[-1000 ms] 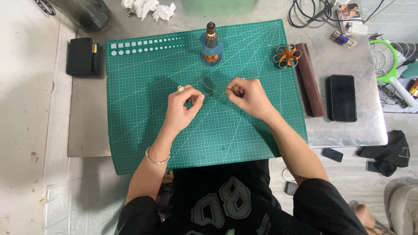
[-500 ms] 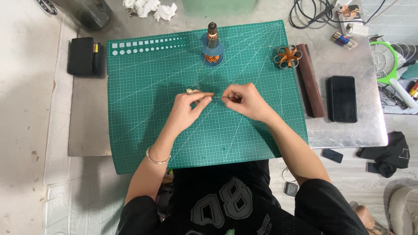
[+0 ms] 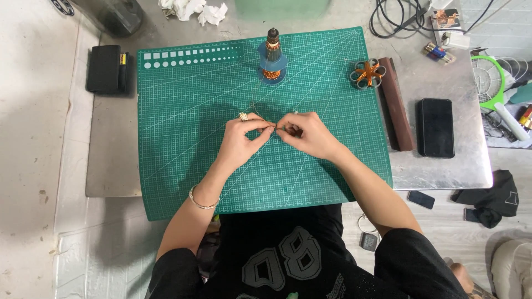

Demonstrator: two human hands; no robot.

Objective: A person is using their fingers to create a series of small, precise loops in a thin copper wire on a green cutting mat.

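Above the green cutting mat (image 3: pixel 183 166) on the counter, a person's left hand (image 3: pixel 241 138) and right hand (image 3: pixel 305 133) meet, both pinching a thin, seemingly pliable wire (image 3: pixel 271 126) at its ends.

Thin copper-coloured wire (image 3: pixel 260 113) glints like metal. The green cutting mat (image 3: pixel 183 111) looks matt and smooth, the desk (image 3: pixel 443 171) brushed dull metal. The phone (image 3: pixel 435 127) is glossy black; the crumpled tissue (image 3: pixel 194 8) is soft white paper.

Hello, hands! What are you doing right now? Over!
Left hand and right hand fingertip to fingertip, pinching thin wire over green cutting mat. Spool beyond. Nothing between them.
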